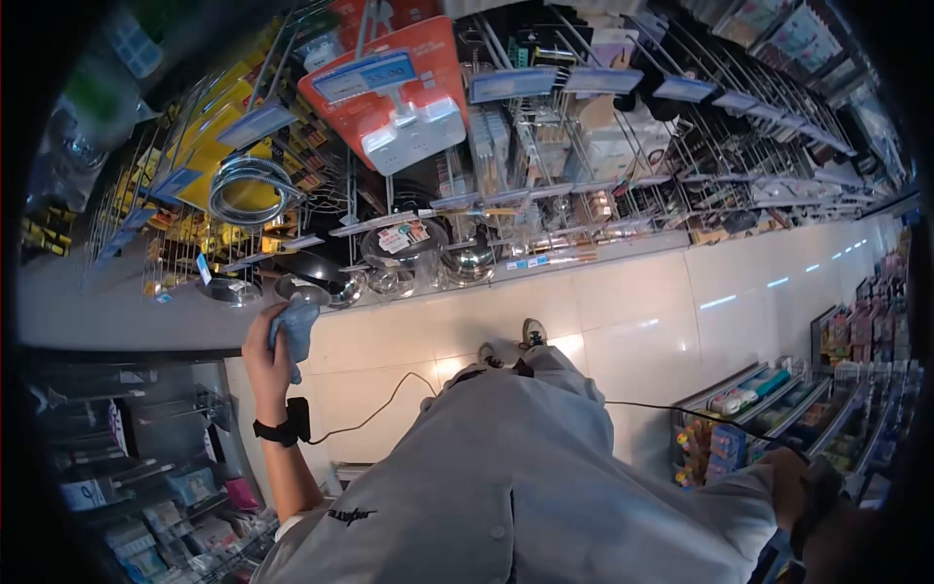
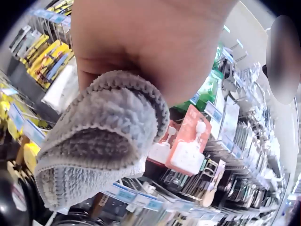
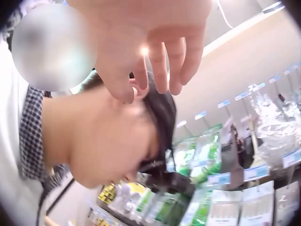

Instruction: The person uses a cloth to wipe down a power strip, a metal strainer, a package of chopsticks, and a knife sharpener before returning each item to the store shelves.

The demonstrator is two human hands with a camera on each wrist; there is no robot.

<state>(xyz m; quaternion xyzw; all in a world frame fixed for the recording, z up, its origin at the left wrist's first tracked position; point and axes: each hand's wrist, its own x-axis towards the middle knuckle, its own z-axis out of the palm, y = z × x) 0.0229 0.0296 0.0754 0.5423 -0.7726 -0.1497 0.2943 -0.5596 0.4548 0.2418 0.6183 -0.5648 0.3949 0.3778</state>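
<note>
My left hand [image 1: 263, 358] grips a folded grey-blue cloth [image 1: 297, 336] with a ribbed, stitched edge. Close up in the left wrist view, the fluffy cloth [image 2: 117, 113] bulges out of the hand in rolled folds, and the fingers are mostly hidden behind it. In the head view this hand is in front of the lower shelf, near the hanging pans [image 1: 316, 292]. Raised beside the person's head, my right hand [image 3: 150, 42] has loosely bent, spread fingers and holds nothing.
A rack of hooks carries a red-backed power strip pack [image 1: 413, 127], a coiled metal hose [image 1: 251, 190] and a lidded pan [image 1: 404, 243]. Shelves of goods [image 1: 126, 467] stand at left, more shelving [image 1: 759, 409] at right. A thin cable [image 1: 389, 399] runs from the left wrist; pale floor tiles [image 1: 632, 321] lie below.
</note>
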